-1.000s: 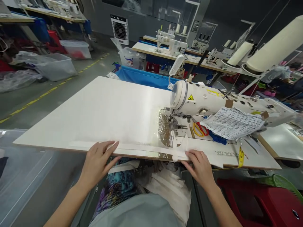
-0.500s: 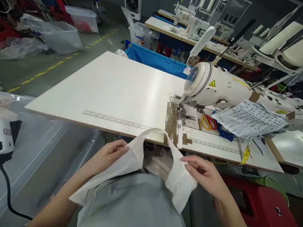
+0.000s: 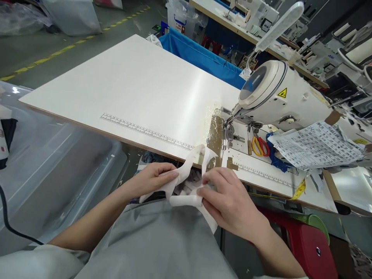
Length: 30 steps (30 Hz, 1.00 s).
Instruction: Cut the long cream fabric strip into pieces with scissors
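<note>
A thin white fabric piece [image 3: 186, 200] is held between my two hands at the table's front edge, over the grey cloth on my lap. My left hand [image 3: 154, 179] pinches its left part between thumb and fingers. On the other side my right hand [image 3: 226, 197] grips its right part, fingers curled in close to the middle. A loop of the fabric rests against the edge of the white sewing table [image 3: 145, 89]. The white sewing machine [image 3: 267, 85] stands to the right, beyond my hands. Pale material shows below, through the loop.
Red-and-yellow scissors [image 3: 260, 146], a blue cloth [image 3: 277, 157] and printed sheets [image 3: 316, 143] lie by the machine. A yellow tape measure [image 3: 299, 190] hangs over the edge. A clear plastic bin [image 3: 72, 162] stands left, a red stool [image 3: 310, 244] right. Behind the table is a blue fabric bin [image 3: 203, 58].
My hands have come closer together, the right one moving left and inward. The fabric, spread wide before, is now gathered and folded between them. The view has tilted and shifted down.
</note>
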Each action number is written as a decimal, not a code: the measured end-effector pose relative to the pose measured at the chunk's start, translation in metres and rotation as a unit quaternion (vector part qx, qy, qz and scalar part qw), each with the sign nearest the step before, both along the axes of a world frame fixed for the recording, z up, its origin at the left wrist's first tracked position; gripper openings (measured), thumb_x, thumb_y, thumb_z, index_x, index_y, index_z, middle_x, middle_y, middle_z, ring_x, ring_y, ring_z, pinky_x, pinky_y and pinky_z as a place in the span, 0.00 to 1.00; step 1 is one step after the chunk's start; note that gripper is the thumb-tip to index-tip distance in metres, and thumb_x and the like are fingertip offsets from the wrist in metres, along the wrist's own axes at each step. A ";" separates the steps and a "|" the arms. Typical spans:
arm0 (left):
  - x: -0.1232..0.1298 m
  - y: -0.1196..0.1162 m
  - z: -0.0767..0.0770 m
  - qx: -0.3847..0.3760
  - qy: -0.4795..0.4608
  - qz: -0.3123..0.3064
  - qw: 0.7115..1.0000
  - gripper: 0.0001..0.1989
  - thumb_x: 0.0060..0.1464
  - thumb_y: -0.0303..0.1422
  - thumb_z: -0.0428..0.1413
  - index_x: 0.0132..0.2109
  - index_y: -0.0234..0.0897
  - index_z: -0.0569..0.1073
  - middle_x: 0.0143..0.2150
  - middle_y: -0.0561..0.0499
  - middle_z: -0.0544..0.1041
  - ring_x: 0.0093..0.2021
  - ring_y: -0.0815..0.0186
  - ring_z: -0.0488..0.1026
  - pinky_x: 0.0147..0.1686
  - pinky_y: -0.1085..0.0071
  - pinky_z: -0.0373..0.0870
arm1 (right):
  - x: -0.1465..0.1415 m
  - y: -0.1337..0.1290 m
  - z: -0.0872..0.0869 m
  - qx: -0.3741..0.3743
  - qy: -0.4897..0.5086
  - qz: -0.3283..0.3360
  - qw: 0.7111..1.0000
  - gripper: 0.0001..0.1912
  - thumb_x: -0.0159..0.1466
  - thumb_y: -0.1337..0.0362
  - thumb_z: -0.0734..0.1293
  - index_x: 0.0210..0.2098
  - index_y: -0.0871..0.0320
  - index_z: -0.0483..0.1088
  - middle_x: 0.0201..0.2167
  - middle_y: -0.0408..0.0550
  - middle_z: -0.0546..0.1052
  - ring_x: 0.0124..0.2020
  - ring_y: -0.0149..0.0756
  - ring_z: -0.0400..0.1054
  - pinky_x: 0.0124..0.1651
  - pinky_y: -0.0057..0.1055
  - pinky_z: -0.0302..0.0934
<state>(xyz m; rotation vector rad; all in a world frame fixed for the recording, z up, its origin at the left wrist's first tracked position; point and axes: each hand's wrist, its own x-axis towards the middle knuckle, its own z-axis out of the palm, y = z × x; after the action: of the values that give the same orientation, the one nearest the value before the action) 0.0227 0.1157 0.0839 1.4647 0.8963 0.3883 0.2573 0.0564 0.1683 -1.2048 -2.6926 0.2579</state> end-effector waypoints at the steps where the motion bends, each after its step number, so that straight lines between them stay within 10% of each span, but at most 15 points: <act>1: 0.002 0.001 0.002 0.011 0.003 -0.008 1.000 0.22 0.60 0.50 0.50 0.34 0.34 0.72 0.29 0.53 0.69 0.28 0.69 0.62 0.25 0.75 0.58 | -0.003 0.003 0.002 -0.019 0.004 0.010 1.000 0.08 0.65 0.71 0.60 0.33 0.57 0.70 0.37 0.50 0.74 0.43 0.42 0.65 0.48 0.41 0.57; 8: 0.010 0.003 0.011 -0.010 -0.037 -0.057 0.998 0.19 0.61 0.47 0.49 0.33 0.35 0.68 0.26 0.56 0.61 0.25 0.71 0.55 0.23 0.75 0.52 | -0.016 0.030 -0.008 -0.184 0.009 -0.005 0.983 0.09 0.66 0.67 0.61 0.28 0.57 0.66 0.20 0.39 0.66 0.25 0.31 0.59 0.32 0.29 0.50; 30: 0.021 0.002 0.017 0.232 0.078 -0.092 0.965 0.16 0.60 0.40 0.47 0.26 0.37 0.61 0.24 0.54 0.63 0.25 0.70 0.59 0.25 0.73 0.52 | -0.019 0.037 -0.025 -0.201 0.005 -0.112 0.973 0.04 0.64 0.70 0.63 0.32 0.57 0.66 0.25 0.39 0.71 0.29 0.30 0.63 0.30 0.27 0.46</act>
<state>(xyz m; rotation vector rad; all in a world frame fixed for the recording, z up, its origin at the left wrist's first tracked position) 0.0435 0.1181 0.1011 2.0175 0.8145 0.3617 0.2388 0.0934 0.1435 -1.5934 -2.5356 0.8025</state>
